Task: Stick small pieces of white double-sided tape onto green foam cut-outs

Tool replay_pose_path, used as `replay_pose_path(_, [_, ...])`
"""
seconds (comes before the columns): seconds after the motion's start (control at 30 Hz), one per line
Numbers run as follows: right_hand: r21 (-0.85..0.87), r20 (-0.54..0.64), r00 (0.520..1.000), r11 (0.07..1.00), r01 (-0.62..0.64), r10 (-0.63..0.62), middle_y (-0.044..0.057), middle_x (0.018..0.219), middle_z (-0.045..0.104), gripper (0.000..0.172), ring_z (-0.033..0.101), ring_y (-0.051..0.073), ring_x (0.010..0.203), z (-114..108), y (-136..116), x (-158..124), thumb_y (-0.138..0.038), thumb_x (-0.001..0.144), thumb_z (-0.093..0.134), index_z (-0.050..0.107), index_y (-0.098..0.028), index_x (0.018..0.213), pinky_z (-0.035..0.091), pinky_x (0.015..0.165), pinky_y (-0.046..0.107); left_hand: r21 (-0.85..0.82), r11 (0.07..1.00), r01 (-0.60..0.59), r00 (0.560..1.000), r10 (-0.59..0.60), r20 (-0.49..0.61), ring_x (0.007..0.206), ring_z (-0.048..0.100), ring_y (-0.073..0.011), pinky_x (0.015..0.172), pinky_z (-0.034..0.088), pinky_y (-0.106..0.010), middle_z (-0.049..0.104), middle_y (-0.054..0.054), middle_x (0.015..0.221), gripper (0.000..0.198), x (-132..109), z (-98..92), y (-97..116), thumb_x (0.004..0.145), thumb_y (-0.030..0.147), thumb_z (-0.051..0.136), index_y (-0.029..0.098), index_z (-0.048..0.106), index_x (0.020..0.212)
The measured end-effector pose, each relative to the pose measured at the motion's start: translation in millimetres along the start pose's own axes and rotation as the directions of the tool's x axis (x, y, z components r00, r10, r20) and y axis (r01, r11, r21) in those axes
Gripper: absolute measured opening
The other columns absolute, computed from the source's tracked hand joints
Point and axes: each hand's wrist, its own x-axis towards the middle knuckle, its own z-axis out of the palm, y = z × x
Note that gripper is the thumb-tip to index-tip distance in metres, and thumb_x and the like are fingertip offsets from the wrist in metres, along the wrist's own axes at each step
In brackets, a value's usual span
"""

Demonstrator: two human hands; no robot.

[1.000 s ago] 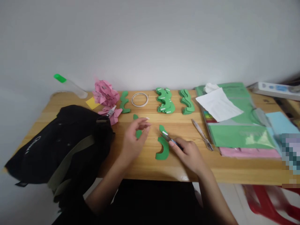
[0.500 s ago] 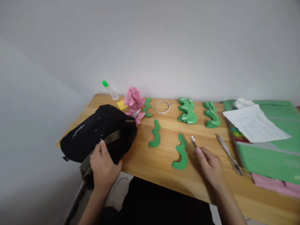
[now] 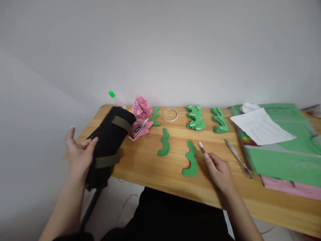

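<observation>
My left hand (image 3: pixel 80 152) is at the left side of the black bag (image 3: pixel 106 144), its thumb and some fingers closed on the bag's edge while one finger points up. The bag is tilted, with two olive straps facing me. My right hand (image 3: pixel 218 170) grips slim tweezers (image 3: pixel 202 149) with a small white strip (image 3: pixel 200 144) at their tips. Just left of the tips lies a wavy green piece (image 3: pixel 192 159), flat on the table, and another green piece (image 3: pixel 164 142) lies further left.
Behind are pink folded paper (image 3: pixel 142 107), a glue tube (image 3: pixel 139 129), a white ring (image 3: pixel 163 115) and green stacks (image 3: pixel 194 117) (image 3: pixel 220 120). A craft knife (image 3: pixel 238 157), white paper (image 3: pixel 263 127) and green folder (image 3: pixel 283 164) lie right. A green-capped bottle (image 3: pixel 111 94) stands behind the bag.
The bag has been turned and tilted up toward the left, uncovering the glue tube. My left hand has moved left with it. My right hand still holds the tweezers and strip.
</observation>
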Motion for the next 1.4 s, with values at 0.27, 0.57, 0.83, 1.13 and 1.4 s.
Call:
replay_pose_path(0.27, [-0.006,-0.008,1.0,1.0,-0.016,0.016,-0.001,0.05,0.052,0.053,0.049,0.015,0.047,0,-5,-2,-0.064,0.089,0.039,0.058,-0.02,0.065,0.037,0.048,0.025,0.266,0.964,-0.01,0.999,0.022,-0.044,0.075,0.06,-0.0179,0.091,0.049,-0.041,0.05,0.009,0.064,0.082,68,22.5,-4,0.069,0.01,0.071,0.01,0.03,0.14])
replay_pose_path(0.57, [-0.03,-0.007,1.0,0.999,-0.013,0.013,0.0,0.05,0.052,0.054,0.05,0.015,0.047,1,-4,-1,-0.065,0.09,0.037,0.055,-0.021,0.064,0.036,0.048,0.025,0.379,0.925,-0.012,0.997,0.041,-0.068,0.129,0.043,-0.0439,0.097,0.042,-0.056,0.047,-0.025,0.14,0.1,57,19.6,-19,0.074,0.042,0.071,0.004,0.014,0.147])
replay_pose_path(0.83, [-0.042,0.002,1.0,0.999,-0.026,0.027,0.0,0.053,0.054,0.053,0.05,0.015,0.049,3,-2,-2,-0.062,0.091,0.037,0.057,-0.02,0.067,0.035,0.049,0.025,0.369,0.93,0.009,0.993,-0.051,0.106,0.12,0.058,-0.029,0.098,0.047,-0.044,0.061,-0.016,0.131,0.105,70,8.1,-34,0.077,0.037,0.072,0.01,0.001,0.15])
replay_pose_path(1.13, [-0.046,0.01,0.999,0.999,-0.03,0.031,0.0,0.053,0.052,0.05,0.051,0.016,0.05,4,-2,-2,-0.061,0.091,0.038,0.056,-0.021,0.068,0.035,0.05,0.025,0.453,0.806,-0.381,0.921,0.289,0.26,0.137,0.041,-0.0308,0.111,0.033,-0.049,0.043,-0.016,0.15,0.09,101,26.3,27,0.078,0.019,0.067,0.003,0.013,0.149])
replay_pose_path(1.4, [-0.059,-0.024,1.0,0.998,-0.01,0.009,-0.002,0.049,0.047,0.047,0.048,0.014,0.046,5,-6,-1,-0.057,0.091,0.039,0.049,-0.022,0.061,0.033,0.049,0.025,0.339,0.839,-0.426,0.879,0.293,0.377,0.133,0.047,-0.0311,0.108,0.036,-0.052,0.05,-0.02,0.144,0.079,103,70.0,17,0.091,0.037,0.049,0.001,0.01,0.149])
